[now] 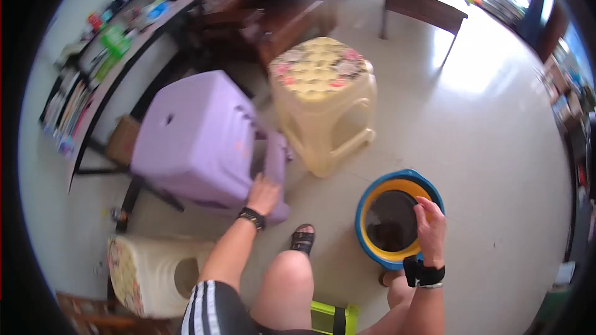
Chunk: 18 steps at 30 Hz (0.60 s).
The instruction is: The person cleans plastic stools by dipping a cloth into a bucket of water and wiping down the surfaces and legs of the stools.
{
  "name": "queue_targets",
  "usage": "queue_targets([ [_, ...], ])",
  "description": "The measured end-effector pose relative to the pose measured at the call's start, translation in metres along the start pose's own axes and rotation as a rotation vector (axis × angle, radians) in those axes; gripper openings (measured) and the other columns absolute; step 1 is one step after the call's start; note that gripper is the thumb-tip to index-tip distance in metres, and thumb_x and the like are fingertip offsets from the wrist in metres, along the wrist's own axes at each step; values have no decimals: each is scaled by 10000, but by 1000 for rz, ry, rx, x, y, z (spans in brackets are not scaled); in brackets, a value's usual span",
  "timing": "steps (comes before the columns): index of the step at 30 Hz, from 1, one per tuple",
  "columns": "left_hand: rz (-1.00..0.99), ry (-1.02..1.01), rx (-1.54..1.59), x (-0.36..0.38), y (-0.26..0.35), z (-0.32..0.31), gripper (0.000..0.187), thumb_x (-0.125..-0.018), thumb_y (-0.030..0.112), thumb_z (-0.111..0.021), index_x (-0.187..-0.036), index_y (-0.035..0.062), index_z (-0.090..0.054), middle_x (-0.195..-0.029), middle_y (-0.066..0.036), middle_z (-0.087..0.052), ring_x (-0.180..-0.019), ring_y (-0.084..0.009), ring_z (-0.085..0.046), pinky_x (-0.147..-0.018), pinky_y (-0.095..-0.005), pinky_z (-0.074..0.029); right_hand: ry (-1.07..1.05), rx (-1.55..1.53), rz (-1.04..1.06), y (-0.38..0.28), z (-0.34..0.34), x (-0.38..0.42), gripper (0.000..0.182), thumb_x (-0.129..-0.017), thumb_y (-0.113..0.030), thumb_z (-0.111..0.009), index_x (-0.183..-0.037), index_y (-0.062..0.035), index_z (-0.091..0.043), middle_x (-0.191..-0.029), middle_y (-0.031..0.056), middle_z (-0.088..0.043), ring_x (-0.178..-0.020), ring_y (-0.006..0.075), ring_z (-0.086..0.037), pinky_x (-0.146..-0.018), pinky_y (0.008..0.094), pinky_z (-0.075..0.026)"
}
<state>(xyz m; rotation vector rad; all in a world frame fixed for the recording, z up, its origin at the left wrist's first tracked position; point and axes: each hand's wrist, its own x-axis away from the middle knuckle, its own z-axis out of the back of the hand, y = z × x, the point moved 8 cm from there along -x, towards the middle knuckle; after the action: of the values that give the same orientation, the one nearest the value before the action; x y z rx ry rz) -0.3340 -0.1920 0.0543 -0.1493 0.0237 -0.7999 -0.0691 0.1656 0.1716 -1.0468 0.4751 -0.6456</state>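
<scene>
A purple plastic stool (192, 130) lies tipped on its side, its seat turned to the left. My left hand (264, 195) is closed on one of the stool's legs. Over the right rim of a blue and yellow basin (362, 242) is my right hand (431, 223), its fingers curled toward the thumb. Whatever it may pinch is too small to make out. Dark water (391, 220) fills the basin, which stands on the floor by my right foot.
A cream stool with a flowered seat (323, 74) stands upright ahead. Another cream stool (155, 276) lies on its side at lower left. Beneath me is a green seat (329, 316). A cluttered shelf table (118, 80) lines the left wall; a wooden desk (422, 9) stands far back.
</scene>
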Motion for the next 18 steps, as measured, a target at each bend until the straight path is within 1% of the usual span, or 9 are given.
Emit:
queue_targets([
  [1,-10,0,-88,14,-2,-8,181,-730,236,-659,-785,69,-704,-865,-117,-668,-1007,-269,-560,-975,-459,-356,-33,-2,11,-2,-10,1,189,-899,-79,-591,-1046,22,-652,-958,150,-660,-840,236,-631,-768,299,-489],
  [2,-20,82,-135,41,-4,12,147,-717,200,-643,-771,76,-702,-873,-96,-664,-1039,-247,-531,-958,-403,-359,-60,16,121,-9,-23,-1,190,-900,-85,-591,-1046,19,-655,-950,149,-666,-857,222,-636,-778,300,-491],
  [3,-41,58,-190,18,2,-8,142,-714,185,-626,-754,72,-701,-864,-93,-657,-1009,-240,-534,-913,-383,-375,-55,-32,9,18,-14,-1,202,-901,-90,-594,-1064,11,-656,-948,141,-673,-872,211,-638,-792,298,-490],
  [5,-23,-43,-232,20,1,-5,129,-713,176,-615,-714,80,-702,-884,-67,-657,-1030,-220,-518,-868,-349,-388,-97,12,-10,20,-13,4,214,-906,-96,-593,-1082,12,-652,-973,132,-680,-896,203,-639,-807,294,-488],
  [7,34,-15,-198,24,-11,-26,126,-707,188,-630,-711,88,-706,-885,-54,-659,-1074,-201,-511,-846,-335,-395,-94,5,-33,29,-7,5,221,-915,-103,-587,-1092,13,-650,-979,124,-685,-897,201,-641,-806,292,-489],
  [9,53,-79,-175,42,-12,-5,132,-721,176,-614,-748,87,-708,-920,-45,-659,-1139,-196,-496,-867,-340,-392,-99,18,-60,34,-2,5,224,-923,-105,-580,-1096,20,-649,-997,129,-689,-920,197,-648,-816,291,-493],
  [12,40,-1,-231,75,-30,-9,186,-776,151,-558,-812,80,-726,-962,-34,-681,-1142,-184,-511,-871,-342,-402,-105,90,-82,36,6,1,229,-927,-98,-575,-1103,30,-643,-1033,135,-687,-935,199,-655,-829,291,-497],
  [16,79,-204,-270,132,-79,-28,220,-792,198,-578,-927,92,-715,-1101,-46,-655,-1248,-213,-461,-983,-369,-361,-101,36,-58,32,7,1,231,-936,-107,-570,-1103,35,-642,-1023,132,-688,-918,199,-655,-823,288,-498],
  [18,311,-412,-224,174,-134,-64,291,-849,245,-555,-1055,97,-697,-1234,-94,-619,-1291,-286,-433,-1084,-405,-290,-119,20,-60,26,5,3,234,-942,-115,-566,-1105,34,-641,-1017,129,-689,-913,200,-653,-821,290,-499],
])
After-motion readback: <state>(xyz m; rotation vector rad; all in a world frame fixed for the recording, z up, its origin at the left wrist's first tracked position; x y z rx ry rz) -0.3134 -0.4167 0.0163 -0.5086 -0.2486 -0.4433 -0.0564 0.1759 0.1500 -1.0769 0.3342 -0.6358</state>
